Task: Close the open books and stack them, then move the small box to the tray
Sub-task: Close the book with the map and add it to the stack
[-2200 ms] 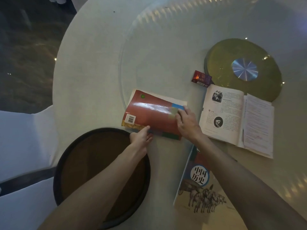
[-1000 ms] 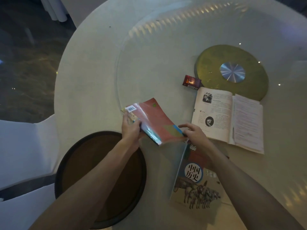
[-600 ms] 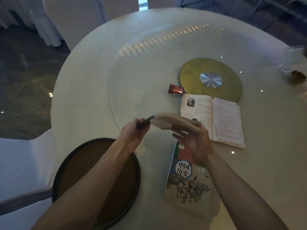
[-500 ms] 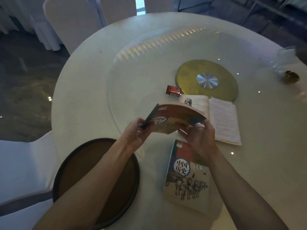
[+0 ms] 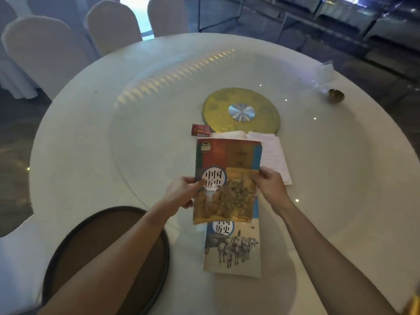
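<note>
I hold a closed red-and-yellow history book [image 5: 228, 176] front cover up above the table, my left hand [image 5: 181, 193] on its left edge and my right hand [image 5: 269, 186] on its right edge. Under its lower end lies a second closed book [image 5: 233, 248] with horses on a pale cover. An open book [image 5: 271, 153] lies behind the held one, mostly hidden by it. The small red box [image 5: 200, 130] sits just beyond, by the gold disc. The round dark tray [image 5: 68, 244] rests at the near left, partly under my left forearm.
A gold disc [image 5: 241, 110] with a silver hub marks the centre of a glass turntable [image 5: 145, 142] on the round white table [image 5: 75, 137]. A small brass bowl [image 5: 336, 95] and clear plastic [image 5: 325, 71] sit at the far right. White-covered chairs [image 5: 45, 51] stand behind.
I lifted the red book off the table, turned it over so the front cover faces up, and brought it right, over the horse book. My head has tilted up, so more of the room shows.
</note>
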Demonstrator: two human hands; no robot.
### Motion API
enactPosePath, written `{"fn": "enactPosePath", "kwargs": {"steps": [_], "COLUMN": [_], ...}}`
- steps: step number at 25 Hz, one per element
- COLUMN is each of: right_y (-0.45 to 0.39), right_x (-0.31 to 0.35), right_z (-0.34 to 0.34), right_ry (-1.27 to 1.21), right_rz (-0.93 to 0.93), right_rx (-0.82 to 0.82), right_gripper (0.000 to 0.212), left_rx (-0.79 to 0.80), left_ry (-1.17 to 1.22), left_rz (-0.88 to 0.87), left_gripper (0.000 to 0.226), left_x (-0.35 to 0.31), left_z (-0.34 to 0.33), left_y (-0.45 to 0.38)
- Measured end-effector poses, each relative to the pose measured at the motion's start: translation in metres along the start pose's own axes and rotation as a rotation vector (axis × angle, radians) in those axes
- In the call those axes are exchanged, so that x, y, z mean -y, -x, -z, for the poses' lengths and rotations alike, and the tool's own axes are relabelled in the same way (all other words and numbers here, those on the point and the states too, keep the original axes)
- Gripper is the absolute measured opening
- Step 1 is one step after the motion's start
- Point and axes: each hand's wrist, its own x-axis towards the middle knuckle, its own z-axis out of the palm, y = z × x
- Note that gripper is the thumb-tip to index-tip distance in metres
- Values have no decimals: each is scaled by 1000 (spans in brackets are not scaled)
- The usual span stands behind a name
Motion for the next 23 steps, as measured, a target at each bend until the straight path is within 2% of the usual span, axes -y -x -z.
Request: {"fn": "enactPosePath", "kwargs": {"steps": [2,4,8,15,18,23], "right_y": [5,10,17,35,43,52], "right_x": [-6,-16,-50,-118,-141,-159], "right_z": [13,21,29,24,18,11], "right_ry": [-19,-34,-9,-16,-22,29], "right_rz": [-25,-75,-162,-376,-406,-387], "right_rx": [-8,-20,-61,-62,-46,-11], "right_gripper": [11,12,17,21,21,18], "left_rx": [-42,-21,-9,-32,-42,-99], "left_ry": [-122,-80,-1,13,34,-36], "left_rz": [-42,-65,-50,66,135,141], "left_gripper": [44,45,33,22,16,36], "left_x": [1,6,29,81,104,118], "left_z": [-15,-32,-61,-95,-106,-116], "left_y": [-5,-9,-18,-24,-22,-18]}}
